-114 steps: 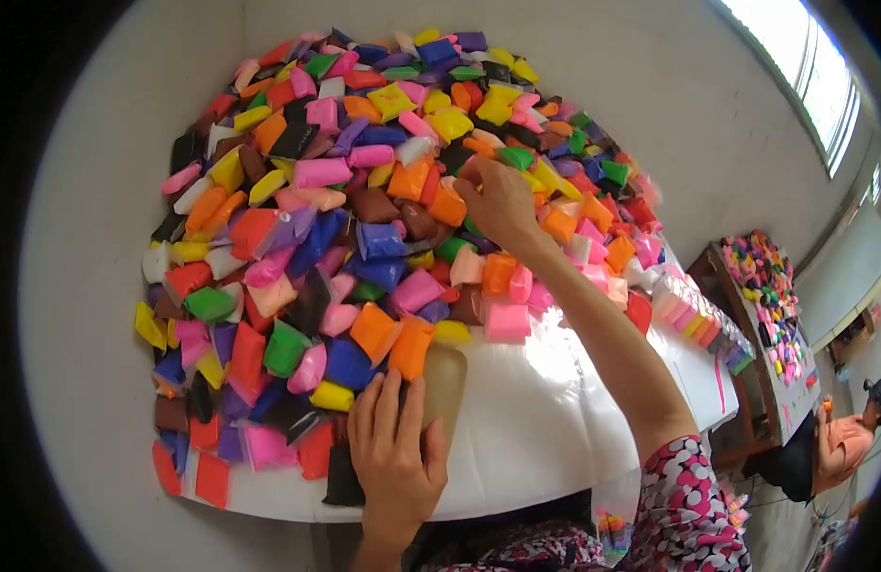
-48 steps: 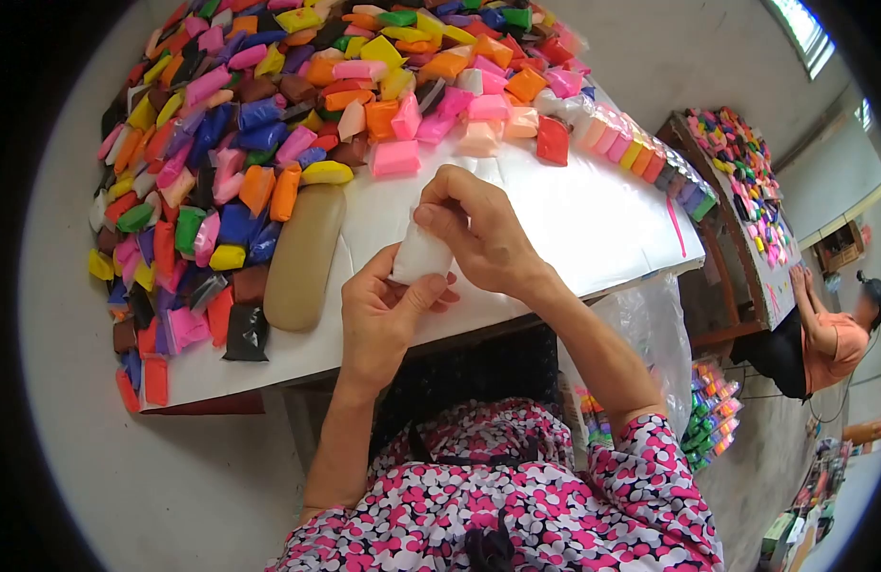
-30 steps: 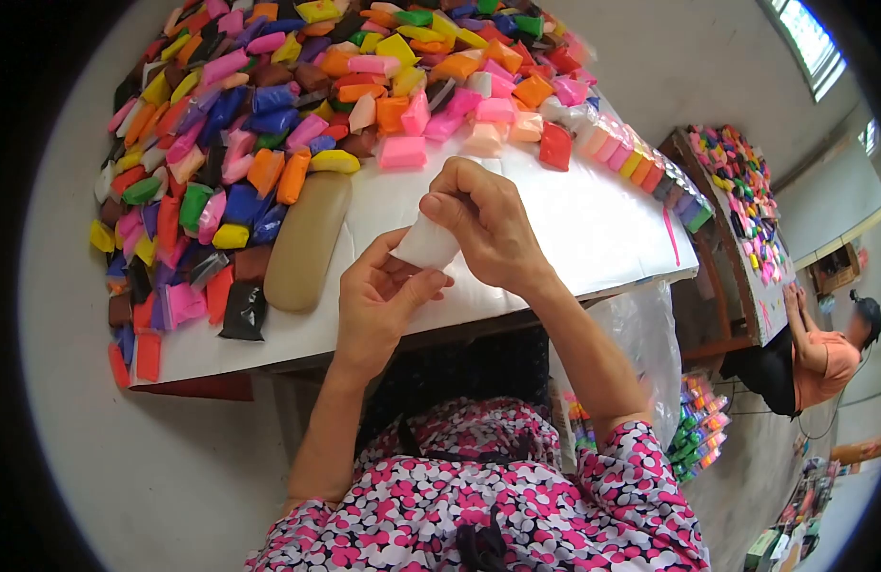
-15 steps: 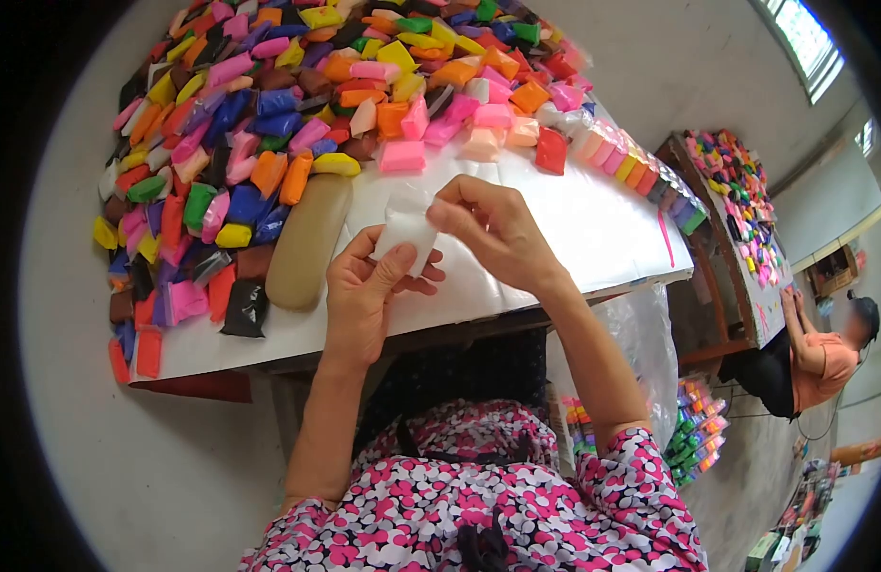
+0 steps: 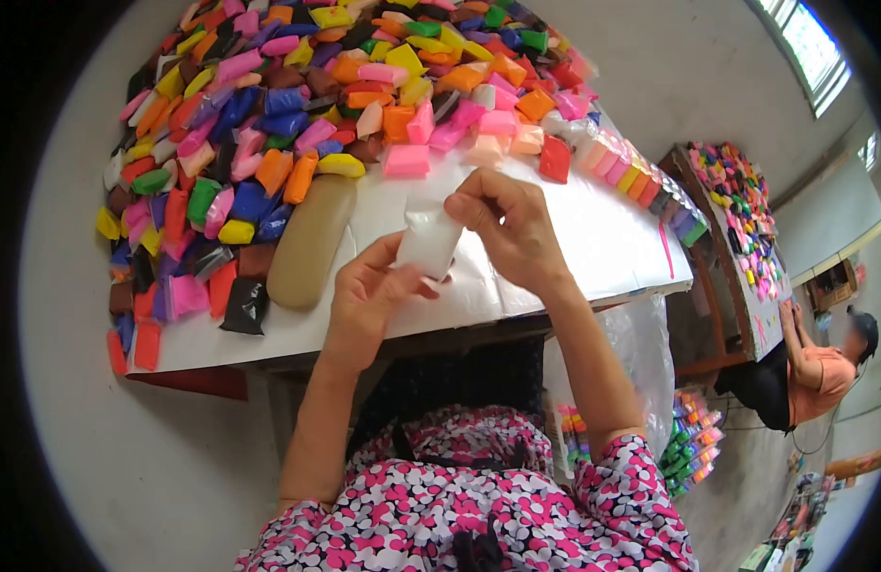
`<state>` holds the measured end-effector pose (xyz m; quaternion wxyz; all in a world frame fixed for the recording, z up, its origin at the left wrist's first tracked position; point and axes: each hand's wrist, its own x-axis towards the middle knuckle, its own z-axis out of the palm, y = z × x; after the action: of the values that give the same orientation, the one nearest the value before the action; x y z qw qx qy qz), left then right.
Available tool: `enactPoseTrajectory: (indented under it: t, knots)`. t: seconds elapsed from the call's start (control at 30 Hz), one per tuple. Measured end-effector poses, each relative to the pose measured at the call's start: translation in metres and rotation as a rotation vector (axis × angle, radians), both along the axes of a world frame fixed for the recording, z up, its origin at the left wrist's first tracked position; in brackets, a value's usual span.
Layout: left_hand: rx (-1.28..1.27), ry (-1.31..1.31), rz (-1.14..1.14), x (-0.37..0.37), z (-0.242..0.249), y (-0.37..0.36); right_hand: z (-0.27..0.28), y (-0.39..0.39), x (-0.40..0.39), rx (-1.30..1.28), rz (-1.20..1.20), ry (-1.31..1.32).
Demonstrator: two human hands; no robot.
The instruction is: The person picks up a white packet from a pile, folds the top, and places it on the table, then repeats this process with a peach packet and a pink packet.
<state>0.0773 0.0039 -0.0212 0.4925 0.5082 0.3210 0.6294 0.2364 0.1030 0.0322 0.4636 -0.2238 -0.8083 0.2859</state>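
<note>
Between my two hands, above the table's front part, is a small white packet [image 5: 429,240] in clear wrapping. My left hand [image 5: 372,296] grips its lower end, thumb in front and fingers behind. At the packet's upper right corner, my right hand [image 5: 505,227] pinches the wrapping between thumb and fingers. Just left of the packet, a long beige-brown rounded slab [image 5: 312,243] lies on the white tabletop [image 5: 574,229]. A black packet [image 5: 244,307] lies beside that slab, and a yellow packet [image 5: 341,166] touches its far end.
A large heap of colourful packets [image 5: 297,105] covers the table's far and left parts. A row of packets in clear wrap [image 5: 640,181] runs along the right edge. Bundles of coloured packets [image 5: 690,440] stand below at right. A person [image 5: 821,367] sits at another table [image 5: 736,248].
The white packet has shifted slightly right and turned more of its face toward me. My right hand now pinches its top corner. My left hand has moved a little right.
</note>
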Motion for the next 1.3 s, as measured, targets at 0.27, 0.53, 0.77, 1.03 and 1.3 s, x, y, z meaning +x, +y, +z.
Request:
enactPoseTrajectory:
  t: [0.27,0.53,0.77,1.03,1.3]
  knots:
    - [0.149,0.071,0.266,0.008,0.028,-0.004,0.004,0.009,0.004,-0.405,0.120,0.012]
    - [0.151,0.644,0.461,0.003,0.023,-0.012,-0.005,0.008,0.000,-0.726,0.079,-0.049]
    - [0.132,0.724,0.423,0.001,0.018,-0.014,-0.005,0.010,-0.003,-0.818,0.071,-0.083]
    - [0.146,0.736,0.487,0.000,0.008,-0.010,-0.020,0.010,-0.002,-0.703,-0.001,-0.037]
    - [0.319,0.772,0.672,0.012,0.001,-0.007,-0.023,-0.037,0.004,-0.741,0.088,0.120]
